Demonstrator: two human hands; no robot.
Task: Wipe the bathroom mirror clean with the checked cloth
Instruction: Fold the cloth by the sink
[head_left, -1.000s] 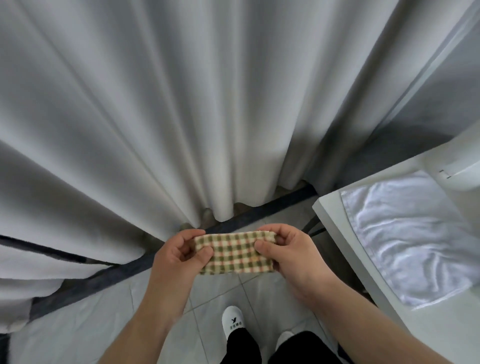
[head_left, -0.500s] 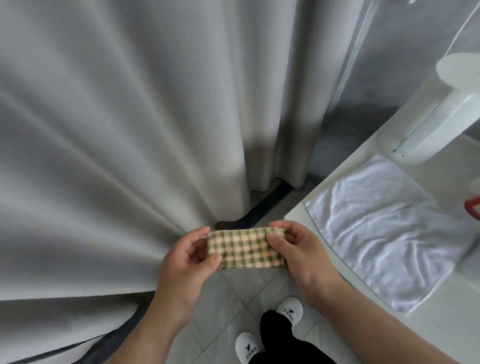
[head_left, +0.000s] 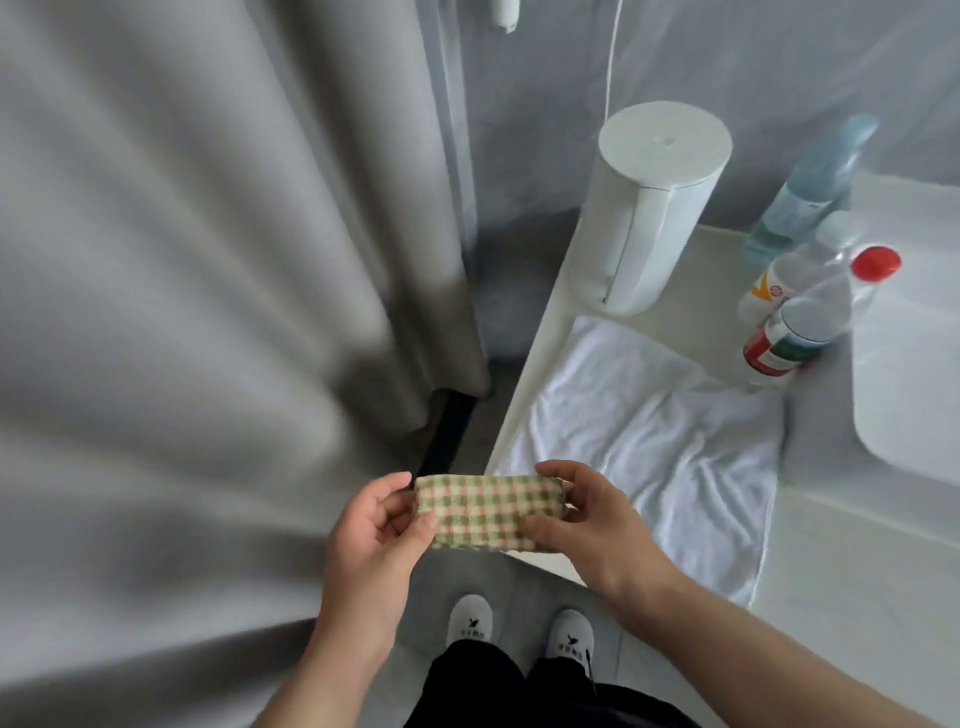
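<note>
Head view | grey curtain (head_left: 208, 260) at left; white towel (head_left: 649, 431), white kettle (head_left: 649, 208), bottles (head_left: 810, 322) on tabletop (head_left: 857, 597) | folded green-pink checked cloth (head_left: 485, 512) pinched at its ends by left hand (head_left: 371, 540) and right hand (head_left: 592, 530)

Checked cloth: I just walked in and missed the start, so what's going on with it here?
A person holds the folded checked cloth in front of them, the left hand pinching its left end and the right hand its right end. They stand beside a white counter where a white towel lies flat. No mirror is in view, so no wiping is under way.
</note>
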